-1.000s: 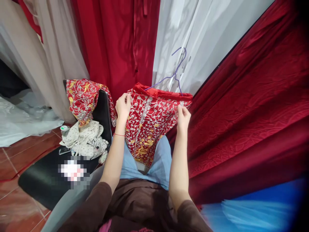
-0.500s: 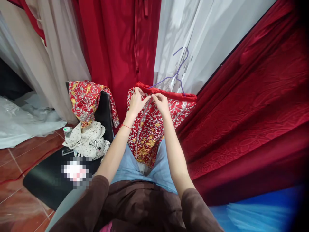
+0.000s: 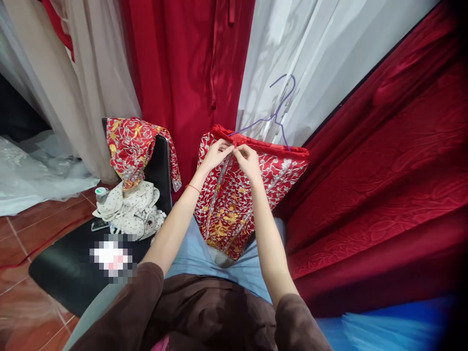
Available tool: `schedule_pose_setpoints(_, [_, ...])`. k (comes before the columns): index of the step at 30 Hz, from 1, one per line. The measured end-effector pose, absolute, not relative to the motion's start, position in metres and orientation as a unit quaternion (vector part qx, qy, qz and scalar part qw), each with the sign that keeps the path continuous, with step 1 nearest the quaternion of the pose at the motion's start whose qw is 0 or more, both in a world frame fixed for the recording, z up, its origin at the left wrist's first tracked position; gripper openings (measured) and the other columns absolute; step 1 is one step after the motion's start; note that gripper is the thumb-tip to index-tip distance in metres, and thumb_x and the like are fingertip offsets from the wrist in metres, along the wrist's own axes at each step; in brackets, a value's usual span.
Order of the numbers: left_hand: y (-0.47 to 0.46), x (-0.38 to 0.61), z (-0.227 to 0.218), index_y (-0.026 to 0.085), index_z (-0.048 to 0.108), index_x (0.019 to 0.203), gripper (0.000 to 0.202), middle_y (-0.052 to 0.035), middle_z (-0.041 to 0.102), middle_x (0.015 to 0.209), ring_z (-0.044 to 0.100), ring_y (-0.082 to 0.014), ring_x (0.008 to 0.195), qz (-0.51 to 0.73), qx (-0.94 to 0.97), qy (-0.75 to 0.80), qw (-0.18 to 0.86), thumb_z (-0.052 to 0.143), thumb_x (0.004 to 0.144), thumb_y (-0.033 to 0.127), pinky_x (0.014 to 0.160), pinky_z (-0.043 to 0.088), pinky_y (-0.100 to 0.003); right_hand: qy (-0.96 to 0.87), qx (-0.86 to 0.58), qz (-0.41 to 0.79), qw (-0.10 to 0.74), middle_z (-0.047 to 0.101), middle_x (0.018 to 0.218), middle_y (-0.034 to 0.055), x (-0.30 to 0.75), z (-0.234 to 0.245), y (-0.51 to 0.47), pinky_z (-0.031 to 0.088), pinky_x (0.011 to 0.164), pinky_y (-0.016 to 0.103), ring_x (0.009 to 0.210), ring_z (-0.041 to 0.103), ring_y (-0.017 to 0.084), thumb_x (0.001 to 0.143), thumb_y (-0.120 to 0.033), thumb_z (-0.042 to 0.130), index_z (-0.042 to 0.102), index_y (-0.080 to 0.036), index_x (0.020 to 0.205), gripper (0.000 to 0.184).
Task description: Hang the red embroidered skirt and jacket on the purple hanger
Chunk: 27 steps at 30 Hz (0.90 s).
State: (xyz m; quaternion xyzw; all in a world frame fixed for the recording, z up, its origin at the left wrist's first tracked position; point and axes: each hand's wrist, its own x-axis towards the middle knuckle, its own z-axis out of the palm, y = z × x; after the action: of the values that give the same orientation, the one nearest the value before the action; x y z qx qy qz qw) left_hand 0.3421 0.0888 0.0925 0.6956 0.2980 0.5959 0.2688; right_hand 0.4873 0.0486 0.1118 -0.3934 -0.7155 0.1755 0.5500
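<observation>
A red skirt (image 3: 228, 209) with silver and gold embroidery hangs over my knees, its plain red waistband (image 3: 270, 146) along the top. The skirt is on a purple wire hanger (image 3: 280, 109), whose hook points up and whose lower part goes inside the waistband. My left hand (image 3: 217, 155) pinches the waistband left of its middle. Beside it, almost touching, my right hand (image 3: 248, 161) pinches the same band with thumb and fingertips. Whatever small part lies between the fingertips is too small to make out.
On my left stands a black chair (image 3: 66, 263), with a matching red embroidered garment (image 3: 129, 146) over its backrest. A dotted cream cloth (image 3: 133, 209) and a phone (image 3: 99, 224) lie on the seat. Red (image 3: 190, 58) and white (image 3: 270, 48) hanging fabrics are ahead; dark red fabric (image 3: 365, 195) is right.
My left hand has slid right along the waistband, closer to my right hand. The skirt and hanger appear slightly further right in view.
</observation>
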Motion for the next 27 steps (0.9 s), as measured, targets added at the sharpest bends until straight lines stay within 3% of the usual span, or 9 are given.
schedule_pose_setpoints(7, [0.083,0.348,0.094,0.017,0.055,0.079,0.013,-0.0025,0.068,0.08,0.063,-0.0142,0.079,0.603,0.684,0.283,0.297,0.053,0.089,0.024,0.083,0.048,-0.029,-0.718,-0.4,0.166,0.546,0.062,0.072,0.0001,0.505,0.108,0.052,0.045,0.074,0.03,0.069,0.056,0.014,0.085,-0.04,0.056,0.056,-0.021,0.075,0.022])
schedule_pose_setpoints(10, [0.075,0.342,0.093,0.02,0.049,0.08,0.012,0.0008,0.064,0.071,0.059,-0.0099,0.063,0.599,0.654,0.298,0.354,0.05,0.092,0.023,0.07,0.048,-0.025,-0.673,-0.402,0.228,0.577,0.062,0.071,0.0002,0.509,0.106,0.06,0.048,0.072,0.03,0.067,0.058,0.014,0.084,-0.043,0.059,0.053,-0.022,0.075,0.024])
schedule_pose_setpoints(12, [0.068,0.334,0.093,0.021,0.049,0.087,0.006,0.0037,0.06,0.067,0.052,-0.0083,0.054,0.597,0.649,0.3,0.364,0.053,0.09,0.025,0.061,0.044,-0.022,-0.64,-0.383,0.308,0.591,0.061,0.069,-0.0008,0.51,0.105,0.064,0.047,0.063,0.027,0.061,0.056,0.012,0.082,-0.048,0.062,0.052,-0.022,0.076,0.028])
schedule_pose_setpoints(14, [0.059,0.324,0.096,0.022,0.054,0.09,0.005,0.0031,0.061,0.071,0.052,-0.0093,0.058,0.604,0.665,0.291,0.329,0.057,0.087,0.025,0.062,0.044,-0.023,-0.61,-0.373,0.369,0.593,0.056,0.063,-0.0029,0.51,0.105,0.065,0.04,0.05,0.023,0.051,0.048,0.009,0.081,-0.053,0.062,0.053,-0.022,0.077,0.032])
schedule_pose_setpoints(17, [0.047,0.312,0.1,0.021,0.065,0.075,0.004,-0.0005,0.063,0.073,0.06,-0.0151,0.073,0.57,0.703,0.368,0.212,0.065,0.079,0.023,0.072,0.045,-0.027,-0.598,-0.394,0.367,0.593,0.048,0.054,-0.0058,0.515,0.105,0.061,0.027,0.042,0.021,0.043,0.036,0.007,0.079,-0.054,0.063,0.061,-0.02,0.078,0.034])
schedule_pose_setpoints(20, [0.04,0.311,0.104,0.022,0.071,0.07,0.008,-0.0019,0.061,0.069,0.06,-0.0192,0.074,0.584,0.619,0.52,0.063,0.071,0.076,0.027,0.07,0.042,-0.03,-0.665,-0.404,0.325,0.538,0.051,0.052,-0.0049,0.523,0.104,0.051,0.029,0.044,0.021,0.047,0.041,0.008,0.072,-0.046,0.07,0.068,-0.017,0.077,0.029])
schedule_pose_setpoints(22, [0.04,0.317,0.107,0.023,0.074,0.075,0.014,-0.0016,0.061,0.071,0.059,-0.0185,0.073,0.648,0.546,0.531,0.015,0.069,0.08,0.034,0.07,0.041,-0.03,-0.72,-0.382,0.323,0.482,0.054,0.055,-0.0043,0.527,0.105,0.042,0.028,0.045,0.021,0.049,0.041,0.007,0.071,-0.045,0.072,0.072,-0.017,0.08,0.029])
schedule_pose_setpoints(24, [0.042,0.327,0.109,0.021,0.074,0.078,0.021,-0.0014,0.063,0.072,0.059,-0.0172,0.075,0.708,0.531,0.464,0.041,0.066,0.085,0.039,0.073,0.043,-0.029,-0.737,-0.347,0.338,0.471,0.055,0.059,-0.0039,0.528,0.107,0.035,0.026,0.045,0.021,0.048,0.038,0.006,0.074,-0.048,0.07,0.075,-0.018,0.086,0.033])
schedule_pose_setpoints(27, [0.044,0.339,0.109,0.018,0.074,0.075,0.03,-0.003,0.068,0.074,0.062,-0.0175,0.079,0.702,0.616,0.317,0.163,0.064,0.085,0.044,0.079,0.046,-0.031,-0.7,-0.316,0.34,0.543,0.059,0.065,-0.0016,0.527,0.113,0.031,0.026,0.044,0.023,0.047,0.035,0.007,0.078,-0.056,0.065,0.076,-0.02,0.094,0.042])
